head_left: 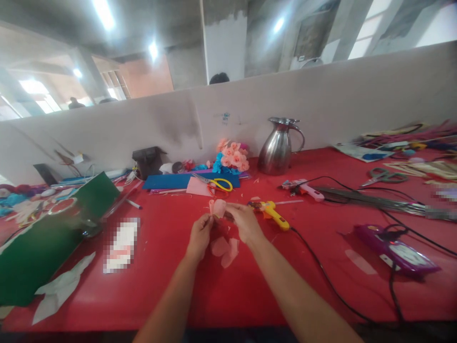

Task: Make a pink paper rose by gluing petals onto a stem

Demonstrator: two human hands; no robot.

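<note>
My left hand (200, 233) pinches a small rolled piece of pink paper (212, 207), held upright above the red table. Close beside it, my right hand (244, 220) grips a pink paper petal (220, 208) by its edge, and the petal is near or touching the roll; I cannot tell which. Loose pink petals (225, 251) lie on the table just below both hands. A yellow glue gun (274, 215) rests right of my right hand, its cord trailing to the front. Beyond the hands, yellow-handled scissors (222, 184) lie on pink paper (197, 187).
A bunch of pink paper flowers (233, 157) and a steel jug (277, 147) stand along the white partition (321, 95). To the right lie a pink glue gun (310, 190), green-handled scissors (387, 175) and a purple power strip (396, 250). Green sheet (32, 262) leans at left.
</note>
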